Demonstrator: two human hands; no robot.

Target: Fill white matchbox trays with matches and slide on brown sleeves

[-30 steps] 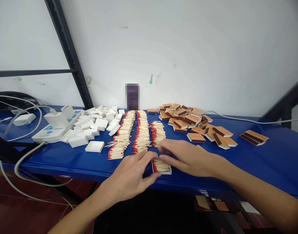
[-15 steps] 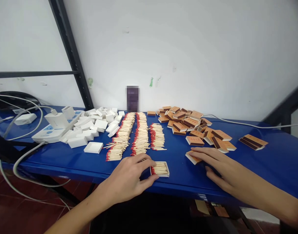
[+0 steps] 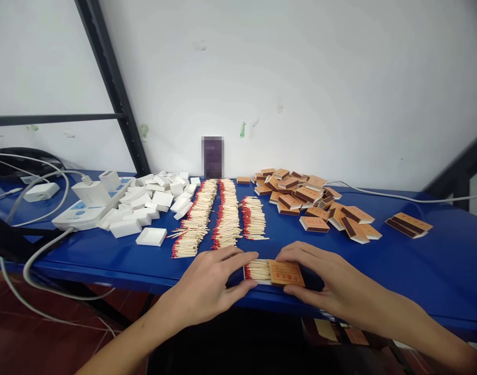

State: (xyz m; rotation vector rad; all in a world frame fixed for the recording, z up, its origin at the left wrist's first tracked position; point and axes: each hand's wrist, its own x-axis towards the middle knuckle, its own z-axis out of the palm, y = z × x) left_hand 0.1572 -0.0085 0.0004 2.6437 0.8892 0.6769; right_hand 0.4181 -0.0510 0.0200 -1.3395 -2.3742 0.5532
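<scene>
Near the table's front edge, my left hand [image 3: 218,276] grips a white matchbox tray [image 3: 265,282] by its long sides. Red-headed matches [image 3: 257,269] fill the tray, heads to the left. My right hand [image 3: 320,276] pinches an orange matchbox sleeve [image 3: 286,273] between thumb and fingers. The sleeve lies against the tray's right end and appears to cover part of it. Behind my hands, loose matches [image 3: 226,219] are laid out in long rows, with a shorter row [image 3: 253,219] at their right.
White empty trays [image 3: 160,200] are heaped at the left, one tray [image 3: 151,237] apart in front. Orange sleeves [image 3: 297,190] are piled at the right, with two more [image 3: 409,225] farther right. A power strip [image 3: 82,213] with cables stands at the far left of the blue table [image 3: 351,271].
My right hand has picked up a sleeve from the right and brought it left onto the tray's right end. My left hand stays on the tray.
</scene>
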